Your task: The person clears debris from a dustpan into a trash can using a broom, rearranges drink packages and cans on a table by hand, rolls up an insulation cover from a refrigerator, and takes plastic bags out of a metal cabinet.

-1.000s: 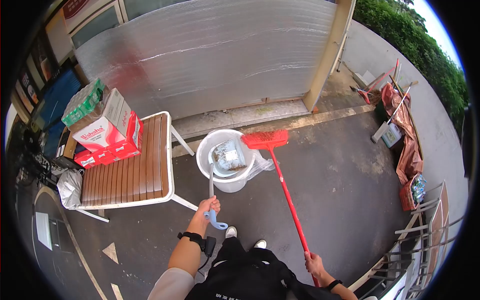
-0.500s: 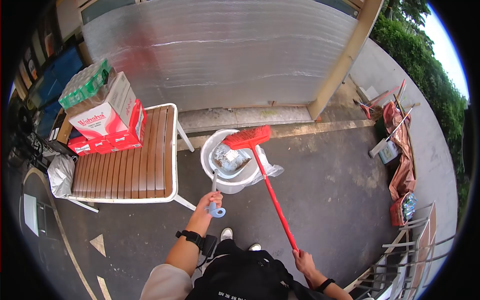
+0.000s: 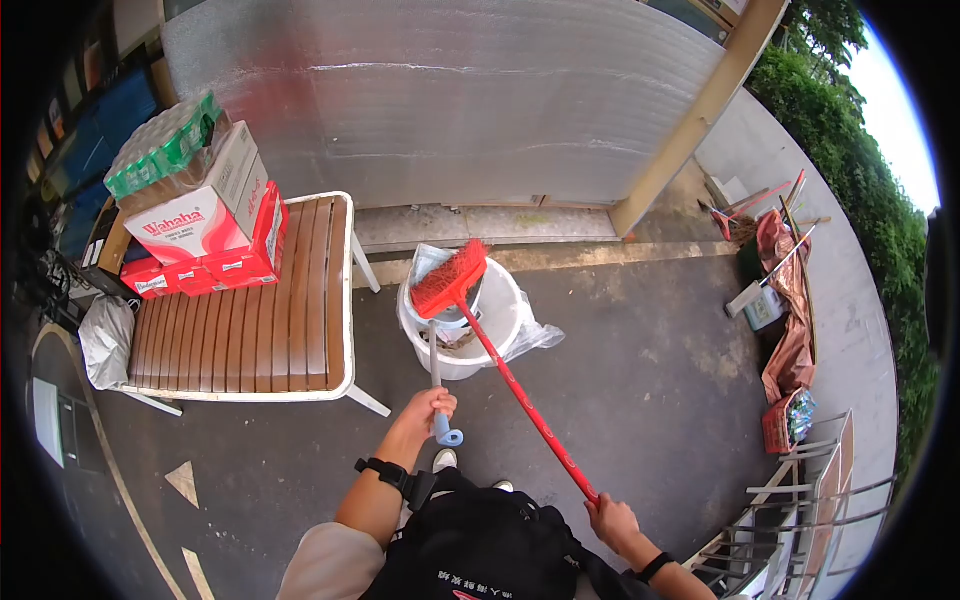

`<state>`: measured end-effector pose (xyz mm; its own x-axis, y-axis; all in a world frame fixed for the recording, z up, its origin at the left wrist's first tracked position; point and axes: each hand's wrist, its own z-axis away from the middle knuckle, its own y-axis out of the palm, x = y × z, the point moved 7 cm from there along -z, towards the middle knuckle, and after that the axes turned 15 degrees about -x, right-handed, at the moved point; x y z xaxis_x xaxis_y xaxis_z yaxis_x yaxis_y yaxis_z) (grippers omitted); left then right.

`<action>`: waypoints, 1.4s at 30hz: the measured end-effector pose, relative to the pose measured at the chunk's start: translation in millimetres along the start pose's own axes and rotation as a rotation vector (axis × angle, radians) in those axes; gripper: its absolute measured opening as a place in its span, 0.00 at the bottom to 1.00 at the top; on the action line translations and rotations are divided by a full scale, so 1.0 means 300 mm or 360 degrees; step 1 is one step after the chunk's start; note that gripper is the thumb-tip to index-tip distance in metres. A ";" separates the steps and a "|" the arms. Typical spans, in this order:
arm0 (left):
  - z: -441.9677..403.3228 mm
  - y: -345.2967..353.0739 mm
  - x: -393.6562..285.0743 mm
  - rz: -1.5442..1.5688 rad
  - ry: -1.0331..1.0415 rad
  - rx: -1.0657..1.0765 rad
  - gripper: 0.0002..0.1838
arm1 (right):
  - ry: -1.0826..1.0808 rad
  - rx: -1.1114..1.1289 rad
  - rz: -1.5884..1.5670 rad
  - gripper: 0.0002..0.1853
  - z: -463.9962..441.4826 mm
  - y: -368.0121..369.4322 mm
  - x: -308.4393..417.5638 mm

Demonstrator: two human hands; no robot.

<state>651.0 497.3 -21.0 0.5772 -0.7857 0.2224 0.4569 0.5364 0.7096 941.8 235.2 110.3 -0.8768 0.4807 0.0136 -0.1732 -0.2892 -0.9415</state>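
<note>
My left hand (image 3: 432, 404) is closed round the handle of a light-blue dustpan (image 3: 430, 262), whose pan is over the white bucket (image 3: 507, 305) and partly hidden behind the broom head. My right hand (image 3: 612, 520) grips the long red handle of a broom (image 3: 530, 405). The red bristle head (image 3: 450, 280) lies over the pan, bristles facing up and left. Some dark debris (image 3: 458, 340) shows inside the bucket, and a clear plastic bag (image 3: 535, 338) hangs out over its right side.
A slatted table (image 3: 240, 340) at the left bears stacked drink boxes (image 3: 190, 235) and a green-wrapped can pack. Silver sheeting (image 3: 440, 110) covers the wall ahead. Cleaning tools and a red crate (image 3: 778, 426) stand along the right wall, near metal-framed furniture (image 3: 825, 480).
The broom head has moved left, from the bucket's right rim onto the dustpan. The pan has tilted up, and its earlier debris no longer shows. Both hands keep their grips.
</note>
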 end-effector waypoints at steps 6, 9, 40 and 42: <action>-0.008 -0.064 -0.034 -0.0828 0.0553 -0.0283 0.10 | 0.0127 -0.0098 0.0226 0.21 -0.022 -0.128 -0.141; -0.011 -0.101 -0.059 -0.1215 0.0710 -0.0519 0.10 | 0.0205 -0.0112 0.0247 0.21 -0.009 -0.171 -0.203; 0.118 -0.087 -0.087 -0.2287 0.1122 -0.1302 0.18 | 0.0354 -0.0032 0.0075 0.23 0.140 0.063 -0.287; 0.133 -0.057 -0.105 -0.2276 0.1144 -0.1282 0.18 | 0.0376 -0.0042 -0.0049 0.23 0.166 0.067 -0.282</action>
<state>598.0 500.7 -13.5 -0.4715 -0.5714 -0.6717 0.8732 -0.1960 -0.4462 990.2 147.6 107.0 -0.7414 0.6702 -0.0339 -0.1835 -0.2510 -0.9504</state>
